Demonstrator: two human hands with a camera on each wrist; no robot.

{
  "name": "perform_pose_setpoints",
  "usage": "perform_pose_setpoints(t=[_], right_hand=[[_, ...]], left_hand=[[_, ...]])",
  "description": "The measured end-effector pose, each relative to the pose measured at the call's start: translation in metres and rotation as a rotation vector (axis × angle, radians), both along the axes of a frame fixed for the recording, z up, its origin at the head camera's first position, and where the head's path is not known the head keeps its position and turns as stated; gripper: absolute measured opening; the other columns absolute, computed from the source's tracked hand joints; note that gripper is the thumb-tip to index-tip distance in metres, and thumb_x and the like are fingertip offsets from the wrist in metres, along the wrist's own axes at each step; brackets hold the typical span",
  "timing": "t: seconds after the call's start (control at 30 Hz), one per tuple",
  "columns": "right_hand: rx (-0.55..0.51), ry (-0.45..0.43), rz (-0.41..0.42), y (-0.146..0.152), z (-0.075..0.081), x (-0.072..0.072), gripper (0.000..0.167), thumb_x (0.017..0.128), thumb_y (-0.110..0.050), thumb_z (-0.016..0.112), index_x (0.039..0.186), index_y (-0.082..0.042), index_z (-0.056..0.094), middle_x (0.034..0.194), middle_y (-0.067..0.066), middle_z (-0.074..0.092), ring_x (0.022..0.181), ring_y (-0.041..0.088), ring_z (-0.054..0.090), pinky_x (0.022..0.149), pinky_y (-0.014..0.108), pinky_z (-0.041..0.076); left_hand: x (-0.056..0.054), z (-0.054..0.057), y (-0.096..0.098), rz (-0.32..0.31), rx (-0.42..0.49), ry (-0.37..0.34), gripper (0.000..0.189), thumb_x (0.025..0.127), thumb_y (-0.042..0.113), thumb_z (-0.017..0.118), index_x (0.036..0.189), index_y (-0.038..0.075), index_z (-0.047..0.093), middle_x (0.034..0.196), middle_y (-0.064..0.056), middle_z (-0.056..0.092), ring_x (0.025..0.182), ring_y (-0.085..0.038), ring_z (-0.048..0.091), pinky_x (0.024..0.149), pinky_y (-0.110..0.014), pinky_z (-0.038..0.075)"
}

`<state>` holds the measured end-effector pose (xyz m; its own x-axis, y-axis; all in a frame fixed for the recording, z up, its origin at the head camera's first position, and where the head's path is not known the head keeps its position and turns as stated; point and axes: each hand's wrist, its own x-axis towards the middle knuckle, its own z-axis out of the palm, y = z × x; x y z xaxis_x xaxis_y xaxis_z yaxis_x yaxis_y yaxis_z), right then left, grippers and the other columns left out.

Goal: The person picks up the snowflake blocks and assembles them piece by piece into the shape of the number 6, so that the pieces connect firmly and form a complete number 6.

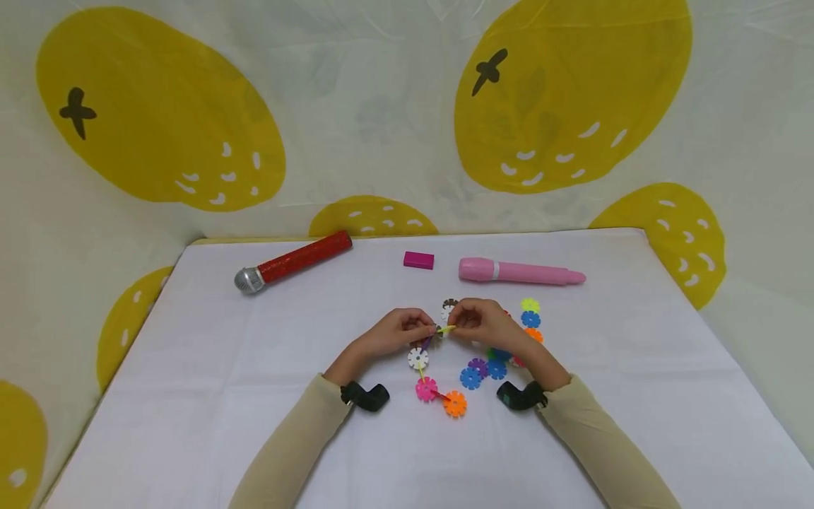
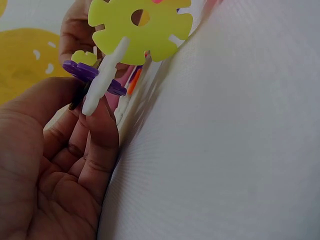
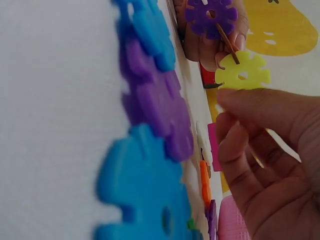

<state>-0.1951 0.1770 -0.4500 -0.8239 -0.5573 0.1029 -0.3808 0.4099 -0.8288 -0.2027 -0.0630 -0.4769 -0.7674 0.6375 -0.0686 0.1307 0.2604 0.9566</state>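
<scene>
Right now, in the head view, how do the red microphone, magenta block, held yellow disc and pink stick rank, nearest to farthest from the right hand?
From the right hand:
1. Yellow disc: pinched in that hand.
2. Pink stick: just beyond the hand.
3. Magenta block: beyond the hand, to its left.
4. Red microphone: also beyond, much farther left.

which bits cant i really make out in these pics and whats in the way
- Head: the full count of discs around the right forearm, which covers some.
- Head: any print on the magenta block; too small.
- Left wrist: the whole right hand, cut by the top edge and partly behind the near yellow disc.
- Right wrist: the near blue disc, blurred and cut by the bottom edge.
</scene>
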Motion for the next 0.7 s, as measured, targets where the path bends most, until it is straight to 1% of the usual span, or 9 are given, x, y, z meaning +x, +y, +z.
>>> perform_pose_setpoints(t=[0.2, 0.3, 0.37, 0.53, 0.7], right_hand=[[0.027, 0.024, -0.062, 0.003, -0.002, -0.003, 0.016, 0.084, 0.0, 0.073, 0.099, -0.003, 0.068, 0.095, 0.008, 0.067, 0.081, 0.019, 0.056, 0.073, 0.022, 0.05], [0.036, 0.013, -0.101, 0.004, -0.002, -0.004, 0.016, 0.086, -0.002, 0.071, 0.101, -0.003, 0.069, 0.099, 0.01, 0.067, 0.081, 0.019, 0.055, 0.072, 0.021, 0.049], [0.04, 0.008, -0.113, 0.003, -0.003, -0.005, 0.017, 0.086, -0.002, 0.07, 0.103, -0.002, 0.069, 0.1, 0.012, 0.066, 0.08, 0.019, 0.055, 0.071, 0.021, 0.049], [0.069, 0.019, -0.108, -0.001, -0.003, -0.008, 0.024, 0.087, -0.001, 0.07, 0.111, 0.001, 0.068, 0.1, 0.014, 0.063, 0.079, 0.02, 0.055, 0.071, 0.021, 0.049], [0.166, 0.053, -0.092, -0.003, -0.004, -0.013, 0.031, 0.086, -0.001, 0.071, 0.117, 0.001, 0.067, 0.096, 0.011, 0.06, 0.078, 0.019, 0.05, 0.068, 0.023, 0.044]], left_hand=[[-0.001, -0.002, 0.0, -0.005, 0.002, -0.001, 0.017, 0.098, 0.014, 0.059, 0.106, 0.0, 0.065, 0.081, -0.003, 0.065, 0.069, -0.011, 0.055, 0.066, -0.021, 0.048], [-0.001, -0.001, 0.001, -0.005, -0.001, -0.004, 0.018, 0.099, 0.014, 0.058, 0.106, -0.001, 0.065, 0.081, -0.003, 0.064, 0.069, -0.011, 0.055, 0.066, -0.021, 0.047], [-0.001, -0.001, 0.001, -0.002, -0.001, -0.004, 0.018, 0.099, 0.013, 0.058, 0.106, -0.001, 0.064, 0.081, -0.003, 0.064, 0.069, -0.011, 0.055, 0.066, -0.021, 0.047], [-0.001, 0.001, 0.0, -0.004, 0.001, -0.007, 0.019, 0.099, 0.014, 0.058, 0.107, -0.002, 0.064, 0.081, -0.004, 0.063, 0.069, -0.011, 0.055, 0.066, -0.02, 0.047], [-0.002, 0.001, -0.001, -0.005, 0.002, -0.019, 0.019, 0.099, 0.015, 0.058, 0.107, -0.001, 0.064, 0.081, -0.003, 0.063, 0.069, -0.011, 0.055, 0.067, -0.021, 0.048]])
